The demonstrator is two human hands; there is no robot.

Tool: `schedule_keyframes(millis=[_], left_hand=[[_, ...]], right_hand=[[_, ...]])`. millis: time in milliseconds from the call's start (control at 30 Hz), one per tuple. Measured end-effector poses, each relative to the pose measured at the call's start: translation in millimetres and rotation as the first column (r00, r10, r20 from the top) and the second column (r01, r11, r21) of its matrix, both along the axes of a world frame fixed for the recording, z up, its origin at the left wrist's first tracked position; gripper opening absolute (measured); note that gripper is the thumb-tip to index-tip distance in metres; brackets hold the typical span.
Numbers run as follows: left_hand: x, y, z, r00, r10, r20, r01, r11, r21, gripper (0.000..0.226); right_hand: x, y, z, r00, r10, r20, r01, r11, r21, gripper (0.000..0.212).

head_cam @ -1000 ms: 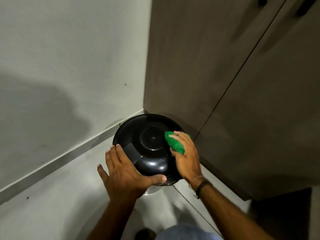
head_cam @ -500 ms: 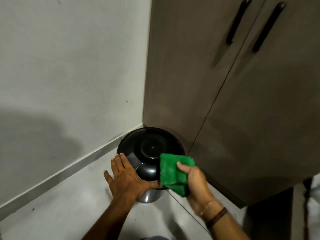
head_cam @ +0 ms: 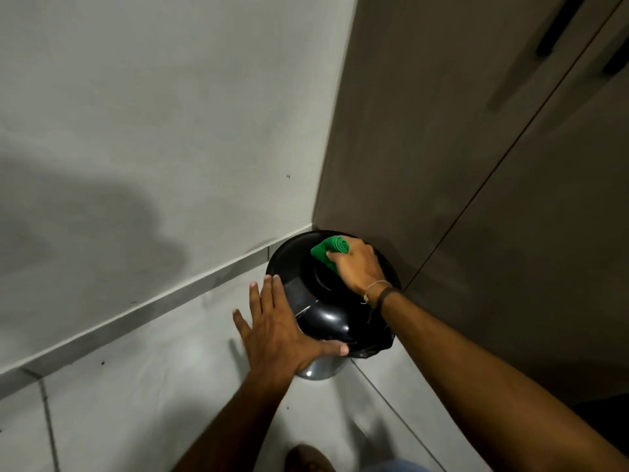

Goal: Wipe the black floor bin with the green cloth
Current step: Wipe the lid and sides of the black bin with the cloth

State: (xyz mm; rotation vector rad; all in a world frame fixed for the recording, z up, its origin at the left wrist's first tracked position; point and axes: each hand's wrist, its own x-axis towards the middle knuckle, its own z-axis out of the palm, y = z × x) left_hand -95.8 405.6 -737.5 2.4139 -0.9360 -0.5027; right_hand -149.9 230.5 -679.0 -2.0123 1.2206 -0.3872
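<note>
The bin (head_cam: 326, 301) stands on the floor (head_cam: 153, 386) in the corner where the wall (head_cam: 170, 131) meets the cupboard (head_cam: 476, 199). Its far rim lies close to the wall's skirting (head_cam: 153, 308) and its right side close to the cupboard's face, with little room on either of those sides. The near and left sides of the bin open onto bare floor tiles.

The right hand (head_cam: 357, 267) lies on the far right part of the bin's domed lid, fingers curled and clamped on the cloth (head_cam: 332, 250), which is bunched and pressed against the lid just beside its far rim. A wristband (head_cam: 383, 294) sits at that wrist, over the lid's right edge.

The left hand (head_cam: 275, 328) is spread flat, fingers apart, against the bin's left near side; its thumb runs along the lid's near edge and its fingers point toward the skirting. It grips nothing, only braces the bin.

Below the lid's near edge the shiny bin body shows. A foot (head_cam: 306, 458) shows on the floor well apart from the bin, at the bottom edge of the view.
</note>
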Motion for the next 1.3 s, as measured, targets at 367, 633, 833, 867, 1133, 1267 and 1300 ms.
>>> schedule_keyframes(millis=[367, 633, 833, 867, 1133, 1267, 1300], left_hand=[[-0.3, -5.1, 3.3, 1.0, 0.017, -0.02, -0.017, 0.999, 0.045, 0.164], [-1.2, -1.1, -0.1, 1.0, -0.006, -0.028, 0.005, 1.0, -0.03, 0.176], [2.7, -1.7, -7.1, 0.999, -0.022, -0.028, 0.021, 0.998, -0.052, 0.179], [3.7, -2.0, -7.3, 0.999, -0.023, -0.026, 0.022, 0.998, -0.055, 0.179], [2.9, -1.9, -7.5, 1.0, -0.013, 0.016, 0.014, 0.999, -0.039, 0.177], [-0.1, -1.2, -5.4, 1.0, -0.002, 0.021, 0.002, 1.0, -0.027, 0.177], [-0.6, -0.1, -3.9, 1.0, -0.003, 0.02, 0.003, 1.0, -0.03, 0.177]], right_hand=[[-49.8, 64.3, -23.2, 0.856, 0.516, 0.022, -0.485, 0.819, -0.305, 0.028], [-143.5, 51.5, -89.8, 0.897, 0.378, 0.232, -0.215, 0.828, -0.519, 0.047], [-127.1, -7.8, -55.1, 0.93, -0.157, 0.333, 0.212, 0.968, -0.136, 0.023], [-119.9, -22.9, -47.6, 0.954, -0.2, 0.224, 0.234, 0.962, -0.142, 0.022], [-39.1, -116.6, 23.4, 0.831, 0.021, -0.557, -0.084, 0.993, -0.087, 0.046], [-36.1, -122.9, 39.0, 0.714, 0.152, -0.684, -0.191, 0.981, 0.02, 0.04], [-43.9, -119.2, 42.5, 0.695, 0.164, -0.7, -0.194, 0.98, 0.036, 0.038]])
